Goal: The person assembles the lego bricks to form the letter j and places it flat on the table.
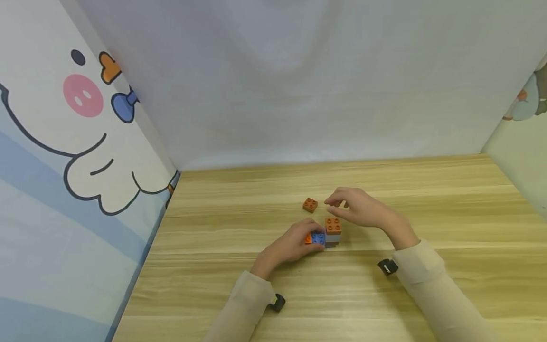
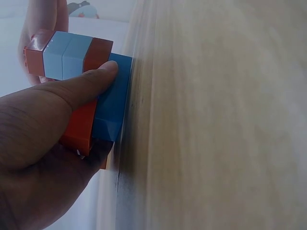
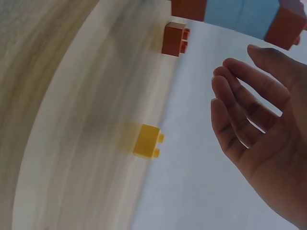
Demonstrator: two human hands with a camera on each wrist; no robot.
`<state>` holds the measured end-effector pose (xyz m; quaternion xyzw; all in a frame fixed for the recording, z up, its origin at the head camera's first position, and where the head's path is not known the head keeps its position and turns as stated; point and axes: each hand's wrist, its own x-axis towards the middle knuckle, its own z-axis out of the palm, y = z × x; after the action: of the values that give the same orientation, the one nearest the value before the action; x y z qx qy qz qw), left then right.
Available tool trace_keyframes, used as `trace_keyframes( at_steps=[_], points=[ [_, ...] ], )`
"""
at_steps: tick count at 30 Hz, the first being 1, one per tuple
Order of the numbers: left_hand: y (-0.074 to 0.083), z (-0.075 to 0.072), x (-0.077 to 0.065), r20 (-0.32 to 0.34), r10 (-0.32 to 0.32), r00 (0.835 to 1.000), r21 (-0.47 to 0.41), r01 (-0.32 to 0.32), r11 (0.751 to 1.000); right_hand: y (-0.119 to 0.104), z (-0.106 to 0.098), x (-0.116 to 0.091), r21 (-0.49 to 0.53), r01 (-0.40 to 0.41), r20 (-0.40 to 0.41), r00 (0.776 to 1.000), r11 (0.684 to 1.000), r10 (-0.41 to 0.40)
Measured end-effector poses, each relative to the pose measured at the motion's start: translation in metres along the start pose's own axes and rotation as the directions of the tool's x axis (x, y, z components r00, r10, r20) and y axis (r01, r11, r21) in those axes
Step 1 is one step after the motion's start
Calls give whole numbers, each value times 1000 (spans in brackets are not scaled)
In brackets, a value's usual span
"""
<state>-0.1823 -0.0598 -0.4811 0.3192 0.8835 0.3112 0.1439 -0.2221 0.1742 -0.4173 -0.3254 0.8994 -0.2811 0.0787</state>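
My left hand (image 1: 295, 241) grips a built block of toy building bricks low on the table, its thumb lying along the side of a blue brick (image 2: 110, 105). An orange brick (image 2: 80, 127) sits on that blue one. At the block's right end rises a tower (image 1: 333, 228) of reddish-brown and light blue bricks, brown on top. My right hand (image 1: 359, 206) hovers just behind and right of the tower, fingers loosely bent and nothing between them. In the right wrist view its thumb is close to the tower's top brick (image 3: 287, 23).
A loose reddish-brown brick (image 1: 310, 204) lies on the wooden table (image 1: 222, 204) beyond the left hand. A yellow brick (image 3: 147, 141) also stands on the table in the right wrist view. A pale wall (image 1: 299, 118) closes off the table's far edge.
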Motion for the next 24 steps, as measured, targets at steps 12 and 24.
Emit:
trace_keyframes(
  at_steps=[12, 24],
  points=[
    [-4, 2, 2, -14, 12, 1000, -2, -12, 1000, 16, 18, 24, 3, -12, -14, 1000, 1000, 12],
    [-3, 1, 1, -18, 23, 1000, 4, -23, 1000, 20, 32, 44, -2, -36, -6, 999, 999, 36]
  ],
)
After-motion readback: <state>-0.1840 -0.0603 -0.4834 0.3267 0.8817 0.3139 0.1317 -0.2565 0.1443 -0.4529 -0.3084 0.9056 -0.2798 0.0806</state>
